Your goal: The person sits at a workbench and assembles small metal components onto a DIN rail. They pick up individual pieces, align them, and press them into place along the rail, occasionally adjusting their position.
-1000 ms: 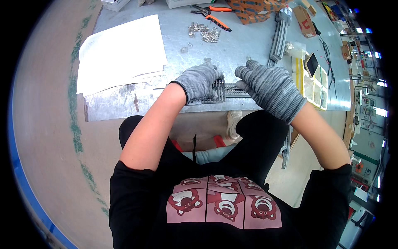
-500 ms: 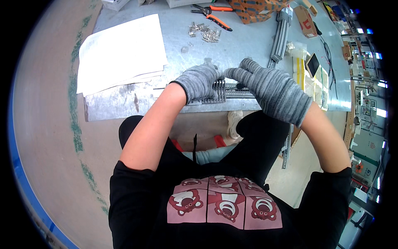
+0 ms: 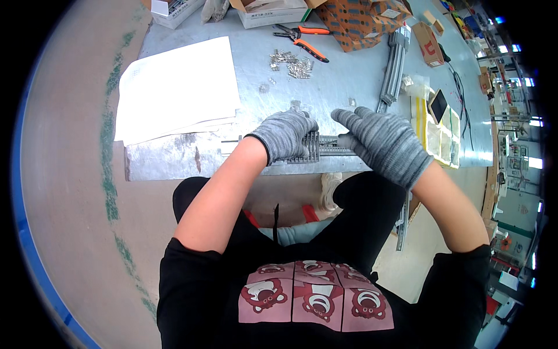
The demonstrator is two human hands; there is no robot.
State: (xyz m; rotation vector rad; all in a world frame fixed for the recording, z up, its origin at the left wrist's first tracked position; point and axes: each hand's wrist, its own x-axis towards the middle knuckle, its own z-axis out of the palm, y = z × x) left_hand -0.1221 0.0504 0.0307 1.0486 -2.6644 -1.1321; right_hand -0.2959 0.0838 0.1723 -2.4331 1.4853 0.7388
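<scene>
Both hands wear grey striped knit gloves. My left hand (image 3: 285, 136) curls around a row of thin dark grey modules (image 3: 312, 148), which look like terminal blocks, near the table's front edge. The modules stand on a slotted metal rail (image 3: 337, 145) running left to right; the glove covers its middle, and a short end shows to the left. Just right of the row, my right hand (image 3: 386, 142) hovers over the rail, fingers stretched out and thumb apart. Nothing shows between its fingers.
White paper sheets (image 3: 177, 90) lie left on the metal table (image 3: 160, 160). Beyond the hands are small metal parts (image 3: 299, 67) and orange-handled pliers (image 3: 311, 49). To the right are stacked metal rails (image 3: 395, 67), a dark-screened device (image 3: 438, 106) and a small carton (image 3: 428, 45). Open boxes (image 3: 273, 14) stand behind.
My right hand has drawn back from my left fingertips, and its thumb and fingers have spread. My left hand stays on the modules. The whole view has shifted, showing more of the table's far side.
</scene>
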